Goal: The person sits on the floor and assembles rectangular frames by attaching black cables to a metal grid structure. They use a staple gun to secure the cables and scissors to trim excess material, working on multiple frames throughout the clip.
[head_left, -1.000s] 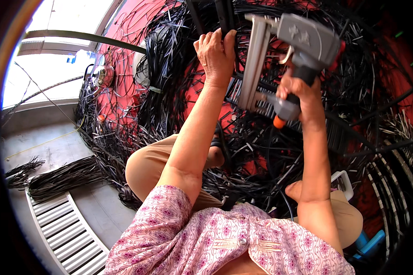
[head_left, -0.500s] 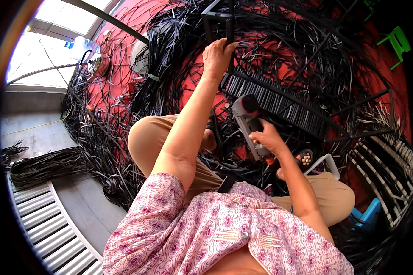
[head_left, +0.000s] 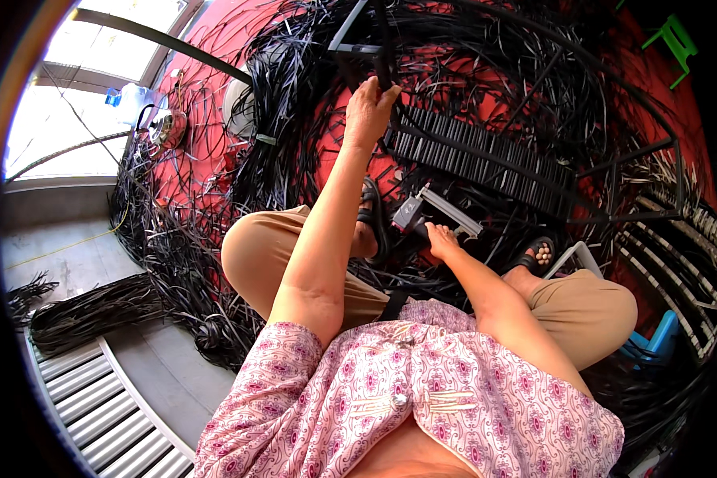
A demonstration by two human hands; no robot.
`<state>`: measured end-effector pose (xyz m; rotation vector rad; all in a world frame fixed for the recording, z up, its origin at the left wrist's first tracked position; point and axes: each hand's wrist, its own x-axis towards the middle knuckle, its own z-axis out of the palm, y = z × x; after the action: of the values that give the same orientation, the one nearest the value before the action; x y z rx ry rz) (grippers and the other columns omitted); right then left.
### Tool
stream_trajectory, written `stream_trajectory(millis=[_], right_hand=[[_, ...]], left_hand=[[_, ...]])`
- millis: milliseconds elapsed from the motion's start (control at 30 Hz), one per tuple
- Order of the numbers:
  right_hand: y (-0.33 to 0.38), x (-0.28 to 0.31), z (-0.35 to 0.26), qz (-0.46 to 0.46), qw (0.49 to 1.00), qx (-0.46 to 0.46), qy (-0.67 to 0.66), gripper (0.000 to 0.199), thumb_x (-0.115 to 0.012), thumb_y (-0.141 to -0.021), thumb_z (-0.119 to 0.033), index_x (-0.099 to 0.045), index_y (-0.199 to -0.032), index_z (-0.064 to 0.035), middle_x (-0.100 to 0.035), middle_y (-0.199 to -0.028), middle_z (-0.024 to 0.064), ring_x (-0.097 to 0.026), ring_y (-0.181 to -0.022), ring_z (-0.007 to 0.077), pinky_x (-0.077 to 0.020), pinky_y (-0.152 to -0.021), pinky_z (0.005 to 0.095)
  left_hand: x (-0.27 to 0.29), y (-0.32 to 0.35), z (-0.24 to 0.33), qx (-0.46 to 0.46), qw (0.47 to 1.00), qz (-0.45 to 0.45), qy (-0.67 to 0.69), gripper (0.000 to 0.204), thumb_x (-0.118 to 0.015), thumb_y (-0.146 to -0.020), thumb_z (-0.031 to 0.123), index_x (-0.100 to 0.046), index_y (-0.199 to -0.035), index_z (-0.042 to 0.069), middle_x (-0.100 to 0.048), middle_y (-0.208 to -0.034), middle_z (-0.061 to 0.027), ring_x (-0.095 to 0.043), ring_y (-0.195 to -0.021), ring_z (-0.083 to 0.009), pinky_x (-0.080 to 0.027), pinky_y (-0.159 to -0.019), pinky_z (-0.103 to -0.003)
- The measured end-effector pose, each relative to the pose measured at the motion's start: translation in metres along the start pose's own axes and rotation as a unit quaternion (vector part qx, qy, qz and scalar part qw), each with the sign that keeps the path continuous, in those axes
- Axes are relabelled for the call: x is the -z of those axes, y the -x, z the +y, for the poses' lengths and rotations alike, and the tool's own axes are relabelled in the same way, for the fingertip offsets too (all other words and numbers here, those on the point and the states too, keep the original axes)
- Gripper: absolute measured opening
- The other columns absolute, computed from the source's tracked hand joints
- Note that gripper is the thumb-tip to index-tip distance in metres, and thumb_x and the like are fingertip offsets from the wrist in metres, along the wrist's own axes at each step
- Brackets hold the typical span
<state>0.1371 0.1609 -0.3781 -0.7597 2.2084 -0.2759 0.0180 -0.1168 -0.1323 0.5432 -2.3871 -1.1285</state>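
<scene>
Up front, my left hand [head_left: 370,107] is closed round an upright bar of a dark metal frame [head_left: 360,49], with the arm stretched out straight. My right hand [head_left: 440,240] has its fingers at the handle of a grey and black staple gun [head_left: 448,209]. The tool lies low over the floor between my feet, its long straight part pointing right; part of its handle is hidden by the hand. Just beyond it is a panel of dark slats [head_left: 486,155] set within the frame.
Black plastic strips [head_left: 295,103] lie heaped over the red floor [head_left: 207,151]. A kettle [head_left: 167,127] and a water bottle [head_left: 135,103] stand at the left. A pale slatted bench [head_left: 95,406] is near left, a striped rack [head_left: 669,271] right, and a green stool [head_left: 675,48] far right.
My right hand has moved forward and lower with the staple gun, which has turned so its long part points right. The left hand still grips the bar. My view has shifted slightly.
</scene>
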Motion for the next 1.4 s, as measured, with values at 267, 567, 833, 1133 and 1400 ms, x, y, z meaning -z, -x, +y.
stream_trajectory(millis=[267,567,833,1133,1400], right_hand=[[0.062,0.093,0.015,-0.010,0.991,0.001,-0.131,0.063,-0.076,-0.067,-0.018,-0.059,-0.126,-0.0021,-0.067,-0.113,0.0207,-0.066,-0.100,0.0344,-0.0523,-0.087,0.0396],[0.349,0.306,0.025,0.559,0.778,0.002,-0.286,0.036,-0.065,-0.089,-0.007,-0.061,-0.124,-0.0050,-0.064,-0.091,0.0033,-0.058,-0.080,0.0091,-0.0476,-0.073,0.0245],[0.446,0.198,0.249,0.621,0.567,-0.211,-0.498,0.045,-0.070,-0.085,-0.012,-0.058,-0.125,0.0032,-0.066,-0.086,0.0049,-0.061,-0.070,0.0096,-0.0485,-0.058,0.0231],[0.277,0.000,0.385,0.452,0.674,-0.388,-0.436,0.037,-0.069,-0.073,-0.018,-0.066,-0.107,-0.0025,-0.066,-0.077,0.0092,-0.063,-0.070,0.0201,-0.0474,-0.061,0.0331],[0.201,-0.056,0.397,0.349,0.737,-0.492,-0.304,0.026,-0.065,-0.076,-0.024,-0.070,-0.094,-0.0070,-0.067,-0.076,0.0113,-0.065,-0.074,0.0249,-0.0493,-0.067,0.0364]], left_hand=[[-0.011,0.035,0.003,0.180,0.981,0.061,-0.042,0.045,-0.070,-0.083,0.042,-0.066,-0.097,0.000,-0.071,-0.094,-0.0160,-0.068,-0.091,-0.0302,-0.051,-0.083,-0.038],[-0.034,0.072,0.056,-0.379,0.837,-0.088,-0.384,0.009,-0.061,-0.076,0.013,-0.064,-0.085,0.010,-0.058,-0.092,-0.0085,-0.058,-0.094,-0.0289,-0.045,-0.079,-0.040],[-0.017,-0.012,0.040,-0.373,0.639,-0.246,-0.626,0.028,-0.072,-0.078,0.036,-0.072,-0.082,0.008,-0.067,-0.097,-0.0089,-0.061,-0.099,-0.0266,-0.046,-0.087,-0.040],[-0.006,-0.016,0.088,-0.398,0.690,-0.276,-0.538,0.011,-0.061,-0.085,0.018,-0.067,-0.088,0.010,-0.065,-0.096,-0.0109,-0.062,-0.092,-0.0294,-0.046,-0.083,-0.044],[0.012,-0.028,0.137,-0.380,0.698,-0.182,-0.579,0.021,-0.068,-0.084,0.032,-0.071,-0.092,0.012,-0.064,-0.096,-0.0079,-0.059,-0.099,-0.0278,-0.039,-0.088,-0.045]])
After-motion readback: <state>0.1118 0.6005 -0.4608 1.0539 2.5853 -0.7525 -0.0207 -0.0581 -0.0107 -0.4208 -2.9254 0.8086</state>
